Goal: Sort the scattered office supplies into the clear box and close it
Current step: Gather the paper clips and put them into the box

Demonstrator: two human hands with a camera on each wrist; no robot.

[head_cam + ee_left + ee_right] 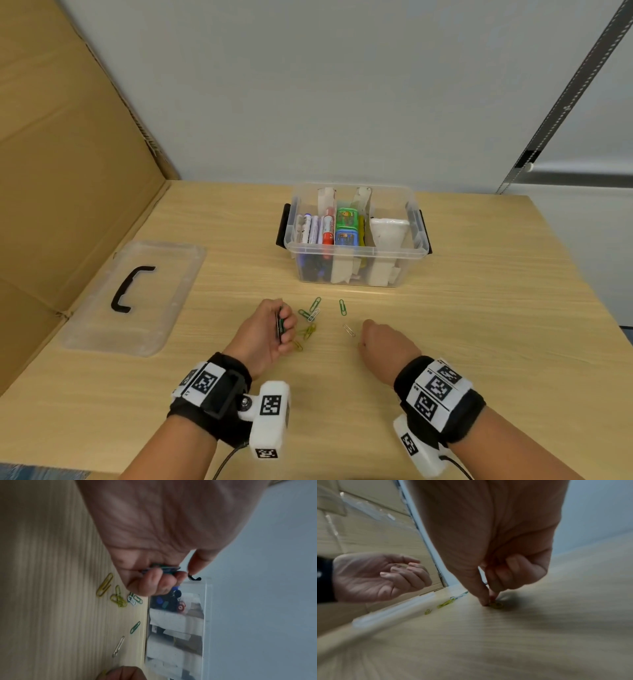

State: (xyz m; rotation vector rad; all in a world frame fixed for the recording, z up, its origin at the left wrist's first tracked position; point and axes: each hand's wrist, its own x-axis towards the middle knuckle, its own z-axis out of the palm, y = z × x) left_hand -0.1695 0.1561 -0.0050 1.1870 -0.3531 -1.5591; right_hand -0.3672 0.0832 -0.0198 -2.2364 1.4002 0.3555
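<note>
Left hand (270, 330) grips gathered clips (162, 568); right hand (385, 346) pinches a yellow clip (496, 605) — light, slippery wire, likely best nipped edgewise off the table (479, 308).

My right hand (387, 346) is hiding the yellow clip (496, 605) beneath it, while blur is smearing the table (539, 635) around that clip.

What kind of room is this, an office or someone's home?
Probably an office or workroom, not surely: a plain wooden desk against a bare wall, a clear box of pens and supplies, paper clips scattered, cardboard sheets beside it.
</note>
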